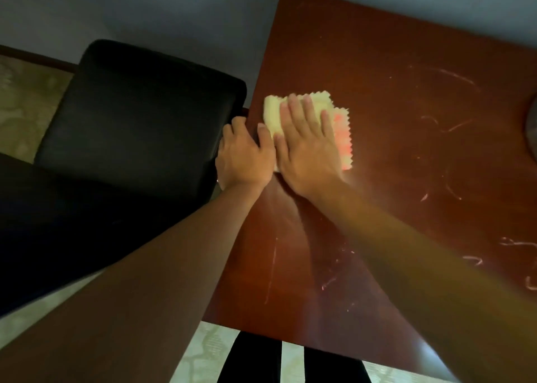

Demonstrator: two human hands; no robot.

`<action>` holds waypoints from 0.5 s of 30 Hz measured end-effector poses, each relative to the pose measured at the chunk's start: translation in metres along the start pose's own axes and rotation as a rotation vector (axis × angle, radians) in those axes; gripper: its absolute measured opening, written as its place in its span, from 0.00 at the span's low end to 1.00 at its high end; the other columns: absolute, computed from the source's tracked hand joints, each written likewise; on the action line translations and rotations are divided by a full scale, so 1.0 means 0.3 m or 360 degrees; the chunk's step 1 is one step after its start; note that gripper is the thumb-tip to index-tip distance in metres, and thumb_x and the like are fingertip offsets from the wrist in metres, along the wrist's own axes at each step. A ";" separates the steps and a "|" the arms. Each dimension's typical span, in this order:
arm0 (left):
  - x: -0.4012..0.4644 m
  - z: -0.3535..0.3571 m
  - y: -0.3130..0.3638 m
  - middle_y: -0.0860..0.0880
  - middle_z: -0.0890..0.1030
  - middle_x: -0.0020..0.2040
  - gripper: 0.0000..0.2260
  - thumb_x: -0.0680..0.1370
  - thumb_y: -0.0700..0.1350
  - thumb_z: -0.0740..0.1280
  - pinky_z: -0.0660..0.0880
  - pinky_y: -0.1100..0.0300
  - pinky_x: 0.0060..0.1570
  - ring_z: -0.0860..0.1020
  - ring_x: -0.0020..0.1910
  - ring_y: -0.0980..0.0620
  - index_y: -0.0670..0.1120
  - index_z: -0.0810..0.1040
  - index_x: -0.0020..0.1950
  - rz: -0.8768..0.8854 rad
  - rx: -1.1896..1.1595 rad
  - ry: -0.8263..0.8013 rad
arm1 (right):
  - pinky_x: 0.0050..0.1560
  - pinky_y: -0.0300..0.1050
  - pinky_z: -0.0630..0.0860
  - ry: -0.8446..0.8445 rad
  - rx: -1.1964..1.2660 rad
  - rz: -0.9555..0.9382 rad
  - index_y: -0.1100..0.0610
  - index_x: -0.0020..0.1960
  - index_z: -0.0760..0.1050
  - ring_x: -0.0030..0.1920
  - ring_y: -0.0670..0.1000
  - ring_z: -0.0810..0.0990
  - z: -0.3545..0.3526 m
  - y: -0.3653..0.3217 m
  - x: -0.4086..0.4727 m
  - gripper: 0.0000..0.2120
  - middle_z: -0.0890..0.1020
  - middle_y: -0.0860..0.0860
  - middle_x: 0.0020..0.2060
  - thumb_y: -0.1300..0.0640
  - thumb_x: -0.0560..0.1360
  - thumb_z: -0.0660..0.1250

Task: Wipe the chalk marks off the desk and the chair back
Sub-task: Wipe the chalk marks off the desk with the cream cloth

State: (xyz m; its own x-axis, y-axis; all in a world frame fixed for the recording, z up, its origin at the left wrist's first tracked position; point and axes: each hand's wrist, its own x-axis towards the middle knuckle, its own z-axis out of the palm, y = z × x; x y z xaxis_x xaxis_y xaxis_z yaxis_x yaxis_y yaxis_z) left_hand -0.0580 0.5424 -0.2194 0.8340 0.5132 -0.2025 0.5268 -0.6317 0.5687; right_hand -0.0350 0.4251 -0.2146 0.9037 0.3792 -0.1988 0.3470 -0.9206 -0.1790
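Beside desk edge (255, 97), cloth (271, 112).

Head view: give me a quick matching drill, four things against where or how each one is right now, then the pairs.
Things:
1. cloth
2. left hand
3. chalk marks
4. chair

States:
A. black, standing left of the desk
B. scrawled pale on the desk to the right of the cloth
C. gripping the desk's left edge
D. pressed flat under the right hand

Pairs: 1-D, 2-C, 3-B, 4-A
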 end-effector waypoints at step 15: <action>-0.366 -0.098 -0.233 0.42 0.76 0.61 0.15 0.83 0.48 0.59 0.75 0.50 0.56 0.76 0.59 0.44 0.42 0.72 0.66 0.0037 0.0121 0.0119 | 0.79 0.57 0.43 0.0008 0.0034 -0.0135 0.54 0.81 0.50 0.80 0.52 0.43 0.123 -0.095 -0.463 0.28 0.51 0.51 0.80 0.45 0.83 0.42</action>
State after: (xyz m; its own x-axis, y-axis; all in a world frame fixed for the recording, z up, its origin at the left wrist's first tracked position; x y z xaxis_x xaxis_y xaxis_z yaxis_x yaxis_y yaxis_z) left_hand -0.1912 0.5472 -0.2135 0.8329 0.5383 -0.1282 0.5209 -0.6845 0.5100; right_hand -0.1796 0.4022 -0.2173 0.8725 0.4554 -0.1771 0.4170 -0.8829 -0.2157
